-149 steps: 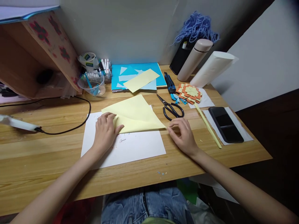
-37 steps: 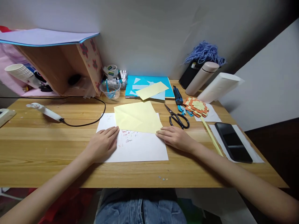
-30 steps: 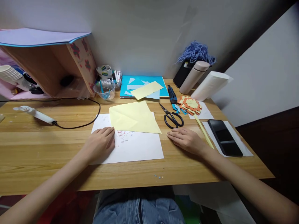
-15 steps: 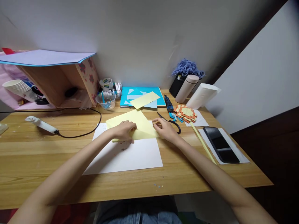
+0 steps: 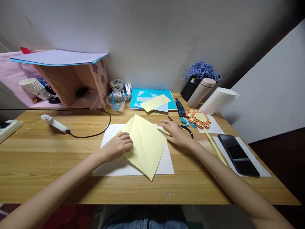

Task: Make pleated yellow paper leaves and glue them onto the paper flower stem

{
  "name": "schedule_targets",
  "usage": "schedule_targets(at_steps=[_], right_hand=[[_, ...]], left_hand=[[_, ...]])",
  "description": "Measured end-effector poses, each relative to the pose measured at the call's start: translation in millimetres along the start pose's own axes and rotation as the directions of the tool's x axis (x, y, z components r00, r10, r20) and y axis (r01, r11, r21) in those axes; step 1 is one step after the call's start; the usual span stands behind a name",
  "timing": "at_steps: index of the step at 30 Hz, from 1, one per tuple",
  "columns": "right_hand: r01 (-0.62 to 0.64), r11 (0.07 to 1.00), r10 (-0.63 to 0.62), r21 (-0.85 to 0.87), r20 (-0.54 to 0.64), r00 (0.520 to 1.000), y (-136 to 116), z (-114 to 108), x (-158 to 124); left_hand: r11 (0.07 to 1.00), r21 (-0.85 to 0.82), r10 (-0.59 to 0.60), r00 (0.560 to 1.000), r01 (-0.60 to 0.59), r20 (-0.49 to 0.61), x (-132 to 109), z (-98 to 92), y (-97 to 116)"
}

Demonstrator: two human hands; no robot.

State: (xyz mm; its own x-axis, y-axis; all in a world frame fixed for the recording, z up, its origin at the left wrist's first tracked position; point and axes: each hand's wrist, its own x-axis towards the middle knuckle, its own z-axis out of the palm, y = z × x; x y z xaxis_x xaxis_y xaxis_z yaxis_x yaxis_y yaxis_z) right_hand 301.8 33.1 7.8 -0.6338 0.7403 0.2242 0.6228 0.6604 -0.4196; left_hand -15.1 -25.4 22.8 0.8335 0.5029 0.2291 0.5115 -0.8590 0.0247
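A pale yellow paper sheet (image 5: 145, 146) lies opened out as a diamond with a centre crease, on a white sheet (image 5: 164, 165) on the wooden desk (image 5: 47, 159). My left hand (image 5: 118, 148) has its fingers curled on the yellow paper's left corner. My right hand (image 5: 176, 133) pinches the paper's right corner, where a small flap is lifted. Black scissors (image 5: 188, 128) lie just behind my right hand, partly hidden by it.
To the right are an orange and yellow paper flower (image 5: 199, 117) on a yellow stick (image 5: 214, 146), a phone (image 5: 238, 155), a utility knife (image 5: 180, 107), a flask (image 5: 201, 92) and a white roll (image 5: 219, 100). A blue folder (image 5: 152, 95) with paper scraps and a plastic cup (image 5: 116, 102) stand at the back. A corded glue gun (image 5: 53, 122) and a tilted box (image 5: 69, 82) are on the left.
The folded yellow paper has been opened out into a diamond and now reaches toward the desk's front edge. Both hands went from resting on the desk to holding its side corners.
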Motion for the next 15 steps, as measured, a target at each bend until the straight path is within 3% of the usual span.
schedule_targets(at_steps=[4,9,12,15], right_hand=[[0.197,0.979,-0.188,-0.043,0.163,0.969,-11,-2,-15],[0.334,0.932,-0.317,-0.142,0.132,0.939,-30,8,-30],[0.443,0.876,-0.432,-0.192,0.094,0.897,-44,16,-35],[0.47,0.858,-0.471,-0.207,0.046,0.881,-54,22,-35]], left_hand=[[0.995,0.044,-0.091,0.996,0.091,0.007,-20,2.2,-25],[0.937,0.06,-0.347,0.935,0.343,0.071,-31,-3.2,-49],[0.891,-0.005,-0.451,0.887,0.454,0.095,-32,-10.6,-46],[0.853,-0.035,-0.514,0.851,0.52,0.11,-32,-19.4,-22]])
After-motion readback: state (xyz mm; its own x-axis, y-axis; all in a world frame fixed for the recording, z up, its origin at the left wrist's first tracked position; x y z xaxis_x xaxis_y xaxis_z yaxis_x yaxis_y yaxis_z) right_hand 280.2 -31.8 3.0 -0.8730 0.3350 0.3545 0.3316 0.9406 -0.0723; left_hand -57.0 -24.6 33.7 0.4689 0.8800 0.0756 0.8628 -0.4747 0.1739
